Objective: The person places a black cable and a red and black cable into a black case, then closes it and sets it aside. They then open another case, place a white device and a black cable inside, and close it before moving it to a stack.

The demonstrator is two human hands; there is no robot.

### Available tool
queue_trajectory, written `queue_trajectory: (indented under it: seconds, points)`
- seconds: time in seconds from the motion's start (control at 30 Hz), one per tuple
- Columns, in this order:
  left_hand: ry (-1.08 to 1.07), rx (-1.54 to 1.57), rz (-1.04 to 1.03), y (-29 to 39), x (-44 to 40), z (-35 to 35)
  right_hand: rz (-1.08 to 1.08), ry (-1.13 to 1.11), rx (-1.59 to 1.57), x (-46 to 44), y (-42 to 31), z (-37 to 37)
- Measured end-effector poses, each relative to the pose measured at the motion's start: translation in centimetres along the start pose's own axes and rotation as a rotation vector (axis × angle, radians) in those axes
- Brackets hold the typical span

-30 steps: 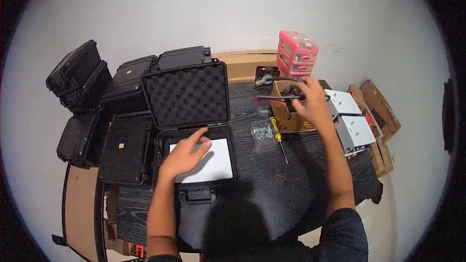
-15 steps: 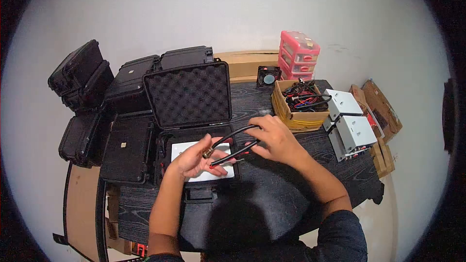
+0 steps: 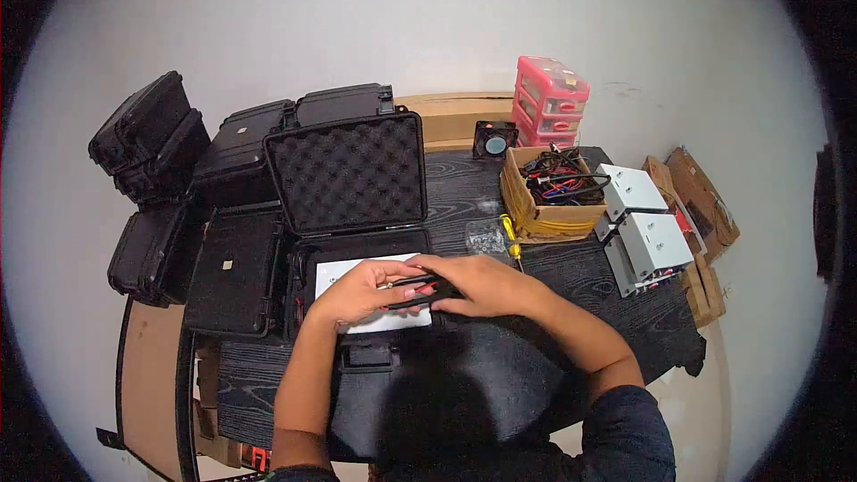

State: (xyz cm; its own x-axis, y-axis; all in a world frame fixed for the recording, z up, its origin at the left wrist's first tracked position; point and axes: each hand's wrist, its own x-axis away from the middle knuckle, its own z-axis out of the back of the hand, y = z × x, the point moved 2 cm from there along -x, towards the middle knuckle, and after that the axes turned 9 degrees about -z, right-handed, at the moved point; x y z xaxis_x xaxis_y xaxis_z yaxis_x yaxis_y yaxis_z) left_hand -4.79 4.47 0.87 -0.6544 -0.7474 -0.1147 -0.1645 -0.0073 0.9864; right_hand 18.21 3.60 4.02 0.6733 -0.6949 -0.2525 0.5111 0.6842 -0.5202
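Note:
A black cable (image 3: 406, 283) with red at its end is bunched between my two hands. My left hand (image 3: 368, 290) has its fingers closed round one side of the cable, above the white panel (image 3: 357, 326). Against it, my right hand (image 3: 482, 287) curls over the cable's other side, its fingertips close to the left fingers. Below them lies an open black hard case (image 3: 302, 254) with the white panel inside. Its raised lid (image 3: 348, 174) is lined with dark egg-crate foam. My fingers hide most of the cable's ends.
Several closed black cases (image 3: 234, 277) are grouped at the left. Right of the open case lie a yellow screwdriver (image 3: 511, 236) and a clear bag (image 3: 485, 238). Beyond are a carton of cables (image 3: 558, 221), a fan (image 3: 494, 141), pink drawers (image 3: 549, 98) and white metal boxes (image 3: 656, 245).
My right hand has moved left and down to meet my left hand. The cable loop has been drawn in tight. The screwdriver and clear bag now show.

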Motion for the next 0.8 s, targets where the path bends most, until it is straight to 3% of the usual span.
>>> queue_trajectory:
  seconds: [0.13, 0.23, 0.27, 0.4, 0.47, 0.5, 0.6, 0.8]
  points:
    - [0.096, -0.084, -0.064, 0.9, 0.4, 1.6, -0.080, -0.055, 0.010, -2.1, 0.7, -0.5]
    - [0.239, -0.229, -0.136, 1.5, 0.9, 3.7, 0.059, 0.152, 0.038, -4.4, 1.5, -1.6]
    - [0.299, -0.268, -0.169, 1.2, 1.1, 4.7, 0.016, 0.149, 0.087, -5.4, 1.7, -2.1]
    - [0.401, -0.573, -0.137, 1.6, 2.3, 7.6, 0.008, 0.260, 0.206, -8.6, 2.1, -4.0]
    - [0.491, -0.930, -0.134, 2.2, 2.5, 8.1, 0.037, 0.266, 0.299, -10.2, 3.0, -5.6]
    - [0.494, -0.931, -0.133, 2.0, 2.6, 8.3, 0.077, 0.279, 0.327, -10.9, 3.1, -6.2]
    - [0.531, -1.330, -0.276, 1.3, 2.5, 8.9, 0.142, 0.279, 0.358, -12.3, 3.8, -7.7]
    - [0.570, -1.545, -0.161, 0.2, 2.2, 9.4, 0.027, 0.244, 0.398, -14.0, 4.5, -9.7]
